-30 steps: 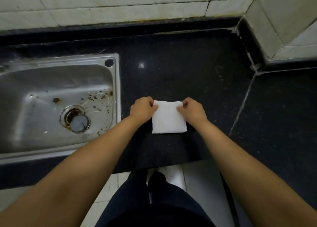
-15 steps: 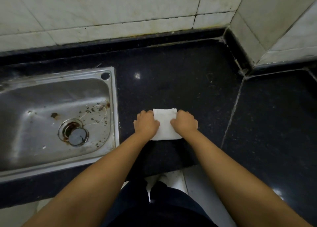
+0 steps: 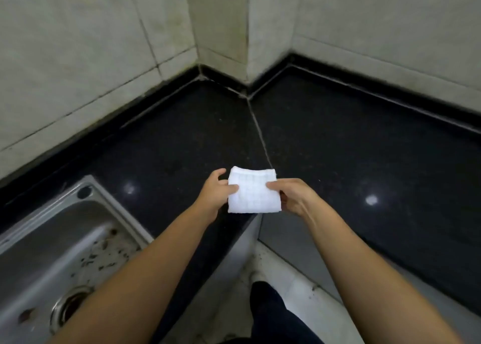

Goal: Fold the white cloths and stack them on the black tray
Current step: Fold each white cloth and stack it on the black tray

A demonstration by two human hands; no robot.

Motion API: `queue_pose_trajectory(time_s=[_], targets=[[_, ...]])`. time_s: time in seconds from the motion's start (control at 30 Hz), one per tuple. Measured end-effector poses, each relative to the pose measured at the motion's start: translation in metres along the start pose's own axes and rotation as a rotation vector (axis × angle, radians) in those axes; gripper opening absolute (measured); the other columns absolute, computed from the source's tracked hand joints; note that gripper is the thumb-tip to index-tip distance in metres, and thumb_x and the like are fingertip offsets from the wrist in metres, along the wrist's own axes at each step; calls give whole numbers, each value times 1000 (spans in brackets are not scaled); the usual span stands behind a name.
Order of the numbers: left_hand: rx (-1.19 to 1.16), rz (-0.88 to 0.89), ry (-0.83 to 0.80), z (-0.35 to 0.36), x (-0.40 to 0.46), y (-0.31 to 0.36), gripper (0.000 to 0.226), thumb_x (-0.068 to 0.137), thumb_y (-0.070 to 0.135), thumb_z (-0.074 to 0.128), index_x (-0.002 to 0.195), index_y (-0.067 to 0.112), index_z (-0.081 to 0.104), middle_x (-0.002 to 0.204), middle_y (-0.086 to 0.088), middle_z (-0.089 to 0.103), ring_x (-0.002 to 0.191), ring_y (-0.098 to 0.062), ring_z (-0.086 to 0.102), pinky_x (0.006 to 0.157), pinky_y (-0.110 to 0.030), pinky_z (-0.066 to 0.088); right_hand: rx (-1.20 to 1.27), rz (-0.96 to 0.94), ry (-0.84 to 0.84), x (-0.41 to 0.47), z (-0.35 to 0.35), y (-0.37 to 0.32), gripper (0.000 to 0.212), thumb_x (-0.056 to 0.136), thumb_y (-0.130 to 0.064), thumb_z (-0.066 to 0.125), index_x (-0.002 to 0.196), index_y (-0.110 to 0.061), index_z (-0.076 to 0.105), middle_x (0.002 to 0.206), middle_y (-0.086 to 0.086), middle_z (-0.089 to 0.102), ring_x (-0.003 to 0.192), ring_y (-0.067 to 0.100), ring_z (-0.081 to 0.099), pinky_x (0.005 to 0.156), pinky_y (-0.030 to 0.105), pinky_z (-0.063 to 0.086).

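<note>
A small folded white cloth [image 3: 252, 191], square with a waffle texture, is held above the black countertop [image 3: 177, 151] near its front corner. My left hand [image 3: 214, 194] grips the cloth's left edge, thumb on top. My right hand [image 3: 294, 195] pinches its right edge. No black tray shows in this view.
A stained steel sink [image 3: 59, 242] with a drain [image 3: 69, 306] lies at the lower left. The counter turns an L-shaped corner, with a second dark slab [image 3: 364, 161] to the right. Pale tiled walls [image 3: 221, 23] back it. My dark-trousered leg [image 3: 273, 315] stands over the light floor.
Both hands have lifted the folded cloth off the counter, and the view has swung right towards the corner, pushing the sink to the lower left.
</note>
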State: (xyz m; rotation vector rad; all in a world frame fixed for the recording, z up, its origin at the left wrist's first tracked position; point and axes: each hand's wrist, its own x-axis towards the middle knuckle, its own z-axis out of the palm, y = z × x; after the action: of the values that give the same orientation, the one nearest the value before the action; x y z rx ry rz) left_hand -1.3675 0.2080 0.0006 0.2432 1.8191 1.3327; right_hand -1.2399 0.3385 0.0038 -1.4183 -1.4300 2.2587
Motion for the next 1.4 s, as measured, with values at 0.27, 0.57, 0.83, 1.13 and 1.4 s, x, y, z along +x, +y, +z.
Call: queue_pose_trajectory(time_s=[0.27, 0.57, 0.83, 1.13, 1.4], targets=[[-73, -416, -529, 139, -79, -45, 21, 93, 16, 56, 110, 5, 60, 93, -6, 66, 84, -18, 63, 71, -33, 51, 307, -209, 349, -156, -122, 112, 15, 91, -2, 52, 94, -12, 64, 96, 9, 68, 84, 23, 65, 73, 35, 54], [250, -269, -952, 347, -237, -94, 14, 92, 4, 51, 88, 13, 61, 85, -3, 64, 76, -15, 60, 76, -31, 51, 568, -306, 831, -343, -275, 235, 15, 92, -4, 52, 91, -14, 63, 89, 5, 68, 79, 21, 63, 70, 32, 50], [367, -201, -1182, 536, -412, -169, 13, 91, 3, 51, 89, 11, 60, 86, -3, 64, 73, -14, 60, 64, -27, 51, 668, -325, 1102, -517, -426, 332, 15, 92, -4, 53, 86, -15, 63, 83, 4, 65, 73, 18, 60, 65, 30, 48], [356, -79, -1239, 710, -523, -181, 10, 92, 5, 53, 89, 11, 61, 86, -4, 64, 76, -15, 60, 63, -26, 52, 661, -379, 1232, -619, -589, 352, 13, 92, -5, 55, 90, -14, 64, 86, 2, 67, 72, 15, 63, 60, 26, 52], [250, 109, -1296, 910, -550, -128, 9, 92, 8, 54, 97, 7, 61, 92, -7, 64, 85, -21, 60, 83, -39, 52, 540, -498, 1266, -647, -799, 294, 13, 91, -7, 57, 88, -16, 65, 88, 3, 68, 77, 19, 63, 67, 31, 51]])
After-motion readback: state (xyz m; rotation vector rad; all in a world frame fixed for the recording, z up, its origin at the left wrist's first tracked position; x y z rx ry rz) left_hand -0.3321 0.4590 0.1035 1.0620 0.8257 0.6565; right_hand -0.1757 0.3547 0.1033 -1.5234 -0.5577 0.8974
